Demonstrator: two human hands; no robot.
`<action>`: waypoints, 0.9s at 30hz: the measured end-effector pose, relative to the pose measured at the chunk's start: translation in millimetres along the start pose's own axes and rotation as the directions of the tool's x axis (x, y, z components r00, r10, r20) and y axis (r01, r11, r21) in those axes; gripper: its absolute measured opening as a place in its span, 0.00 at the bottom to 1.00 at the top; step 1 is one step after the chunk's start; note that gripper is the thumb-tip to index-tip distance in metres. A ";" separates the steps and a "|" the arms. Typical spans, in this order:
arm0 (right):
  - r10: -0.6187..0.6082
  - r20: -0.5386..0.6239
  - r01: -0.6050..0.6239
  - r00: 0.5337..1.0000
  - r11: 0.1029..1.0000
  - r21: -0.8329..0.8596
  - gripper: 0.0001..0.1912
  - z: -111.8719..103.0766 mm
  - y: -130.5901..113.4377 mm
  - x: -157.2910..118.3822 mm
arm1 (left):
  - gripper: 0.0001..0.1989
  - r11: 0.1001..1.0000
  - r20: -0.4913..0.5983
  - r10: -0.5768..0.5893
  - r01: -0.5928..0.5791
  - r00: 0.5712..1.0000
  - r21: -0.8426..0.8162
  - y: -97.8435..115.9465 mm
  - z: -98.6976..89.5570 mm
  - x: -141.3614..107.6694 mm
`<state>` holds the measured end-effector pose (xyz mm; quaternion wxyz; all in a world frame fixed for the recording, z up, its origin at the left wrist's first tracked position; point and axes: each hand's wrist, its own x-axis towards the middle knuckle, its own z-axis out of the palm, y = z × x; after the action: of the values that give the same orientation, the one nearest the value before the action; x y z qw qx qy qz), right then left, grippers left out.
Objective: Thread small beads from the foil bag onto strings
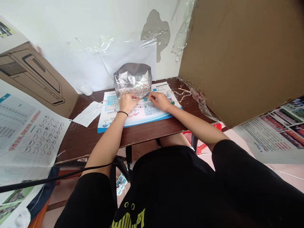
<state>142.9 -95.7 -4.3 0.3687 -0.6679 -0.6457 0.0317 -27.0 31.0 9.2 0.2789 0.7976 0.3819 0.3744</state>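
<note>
My left hand [127,102] rests over a printed booklet [140,119] with a blue edge, its fingers curled and pinched together at the front of the silver bag. My right hand [160,100] is a short way to the right, thumb and forefinger pressed together in a pinch. Whatever the fingertips hold is too small to make out. Behind both hands stands the open silver bag [133,76], with many small, mostly pale and reddish beads [136,90] in its lower front. A few tiny red beads [145,106] lie between the hands on the booklet.
A white paper slip [88,114] lies left of the booklet on the dark wooden table [147,135]. Beaded strands and loose threads [184,94] lie at the right, beside crumpled clear plastic [201,103]. Cardboard panels [242,57] rise on both sides, and a white wall stands behind.
</note>
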 end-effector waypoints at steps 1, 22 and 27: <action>-0.006 0.000 0.006 1.000 1.000 0.005 0.10 0.1 0.2 0.1 | 0.12 0.999 0.030 0.007 -0.008 1.000 0.031 1.7 0.7 -0.6; -0.047 0.055 0.047 0.997 0.999 0.011 0.10 3.0 4.3 -1.3 | 0.14 0.970 0.030 -0.070 0.075 0.997 -0.232 3.2 -8.1 7.0; -0.047 0.067 0.047 0.997 0.999 0.014 0.10 2.2 3.9 -1.1 | 0.10 0.871 -0.060 -0.214 0.162 0.975 -0.464 -5.3 -9.0 15.9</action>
<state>144.9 -95.2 -8.4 0.3518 -0.6488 -0.6730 0.0495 -29.6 48.3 16.4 0.4718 0.6471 0.3741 0.4677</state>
